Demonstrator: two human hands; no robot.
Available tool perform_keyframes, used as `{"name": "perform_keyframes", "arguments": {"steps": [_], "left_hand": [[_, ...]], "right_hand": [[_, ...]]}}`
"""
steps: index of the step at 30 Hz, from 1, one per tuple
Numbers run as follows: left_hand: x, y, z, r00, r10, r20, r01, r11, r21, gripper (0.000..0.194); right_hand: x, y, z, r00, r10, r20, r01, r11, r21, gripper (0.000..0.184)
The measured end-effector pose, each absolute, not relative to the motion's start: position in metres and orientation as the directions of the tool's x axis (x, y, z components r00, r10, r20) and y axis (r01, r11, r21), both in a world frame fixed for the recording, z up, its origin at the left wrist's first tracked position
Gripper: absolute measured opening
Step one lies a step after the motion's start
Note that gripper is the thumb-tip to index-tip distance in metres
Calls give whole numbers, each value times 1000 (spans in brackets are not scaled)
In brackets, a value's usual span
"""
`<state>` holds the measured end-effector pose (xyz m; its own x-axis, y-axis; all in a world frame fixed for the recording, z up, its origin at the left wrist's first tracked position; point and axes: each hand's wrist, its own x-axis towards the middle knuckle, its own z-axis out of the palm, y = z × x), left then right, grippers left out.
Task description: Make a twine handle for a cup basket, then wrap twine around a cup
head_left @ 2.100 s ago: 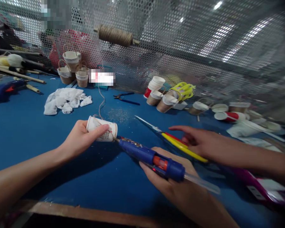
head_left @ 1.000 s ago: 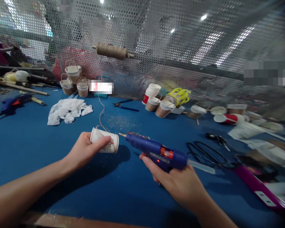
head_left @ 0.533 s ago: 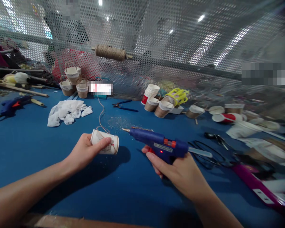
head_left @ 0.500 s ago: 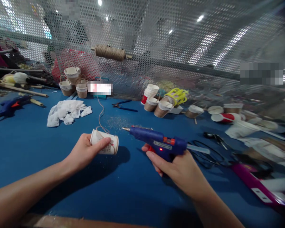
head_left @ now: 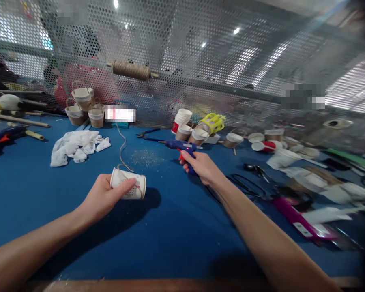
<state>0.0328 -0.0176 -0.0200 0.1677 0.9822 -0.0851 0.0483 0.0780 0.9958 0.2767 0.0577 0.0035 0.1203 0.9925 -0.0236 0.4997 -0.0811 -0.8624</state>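
Note:
My left hand (head_left: 101, 197) grips a white paper cup (head_left: 128, 187) lying on its side, low over the blue table (head_left: 158, 227). Brown twine (head_left: 121, 146) runs from the cup up to a spool (head_left: 130, 70) on the mesh screen. My right hand (head_left: 200, 165) is stretched far forward, closed round the handle of a blue hot glue gun (head_left: 179, 146). The gun's nozzle points left, well away from the cup.
Crumpled white cloth (head_left: 74, 145) lies at the left, another glue gun (head_left: 1, 137) beyond it. Small cup baskets (head_left: 82, 103), a cup stack (head_left: 180, 119), pliers (head_left: 146, 134), black scissors (head_left: 255, 170) and a purple item (head_left: 301, 223) crowd the back and right. A perforated screen (head_left: 231, 61) closes the far side.
My right hand has carried the glue gun away from the cup, forward toward the back of the table. Earlier, another person's hand took the yellow scissors away. The cup hand stayed put.

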Motion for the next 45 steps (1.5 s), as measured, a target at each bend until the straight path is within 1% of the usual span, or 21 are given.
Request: {"name": "perform_keyframes", "arguments": {"steps": [5, 9, 12, 14, 16, 17, 18, 19, 20, 21, 22, 24, 25, 27, 28, 31, 33, 35, 39, 42, 45], "left_hand": [[33, -16, -22, 175, 981, -77, 58, 68, 996, 28], [34, -17, -21, 170, 984, -58, 77, 46, 996, 26], [34, -19, -18, 180, 983, -28, 121, 6, 993, 25], [35, -22, -18, 220, 975, 13, 162, -49, 986, 25], [35, -26, -18, 285, 955, 78, 215, -143, 966, 25], [35, -27, -19, 321, 940, 118, 250, -204, 947, 25], [35, -29, -20, 353, 922, 159, 289, -269, 919, 25], [35, -30, -21, 383, 902, 199, 327, -334, 884, 26], [35, -31, -21, 410, 881, 236, 355, -392, 849, 26], [35, -32, -22, 430, 862, 269, 373, -441, 816, 26], [35, -32, -23, 447, 844, 296, 382, -479, 790, 26], [34, -32, -23, 469, 823, 322, 386, -519, 763, 24], [34, -32, -23, 473, 822, 318, 390, -519, 760, 23], [34, -31, -23, 467, 837, 285, 407, -490, 771, 24], [34, -30, -23, 460, 851, 256, 412, -459, 787, 25], [34, -29, -19, 427, 892, 147, 343, -310, 887, 25], [34, -29, -14, 395, 916, 68, 230, -170, 958, 24], [35, -28, -9, 364, 931, -2, 116, -44, 992, 23], [36, -26, -6, 334, 936, -115, -9, 125, 992, 26], [35, -25, -9, 341, 927, -157, -68, 190, 979, 26], [34, -24, -12, 362, 914, -182, -112, 236, 965, 23]], "right_hand": [[288, 95, -16, 195, 981, -13, 638, -137, -758, 32], [289, 101, -19, 203, 974, 97, 766, -96, -636, 38], [276, 89, -8, 121, 976, 181, 816, 5, -578, 33], [260, 74, 1, 3, 985, 173, 820, 97, -564, 31], [241, 56, 11, -136, 984, 114, 794, 177, -581, 33], [231, 47, 15, -249, 967, 62, 757, 234, -610, 36], [222, 37, 18, -458, 889, 8, 653, 342, -676, 40], [213, 29, 20, -614, 789, -9, 545, 416, -728, 43], [206, 21, 21, -690, 723, 9, 478, 465, -745, 42], [200, 14, 22, -731, 681, 35, 431, 501, -750, 37], [195, 9, 22, -735, 675, 56, 409, 508, -758, 34], [189, 1, 21, -676, 728, 117, 386, 485, -784, 33], [187, -1, 20, -624, 765, 157, 375, 470, -799, 28], [186, -5, 19, -522, 821, 230, 359, 456, -814, 10], [186, -7, 20, -485, 840, 244, 364, 447, -817, 3], [188, -8, 24, -430, 882, 196, 361, 366, -858, 4], [193, -8, 27, -389, 904, 178, 304, 308, -902, 5], [198, -6, 28, -351, 918, 183, 242, 278, -929, 8], [204, -4, 23, -306, 943, 132, 178, 193, -965, 10], [204, -4, 18, -244, 963, 117, 75, 139, -987, 7], [205, -2, 16, -251, 957, 146, -14, 148, -989, 11]]}}
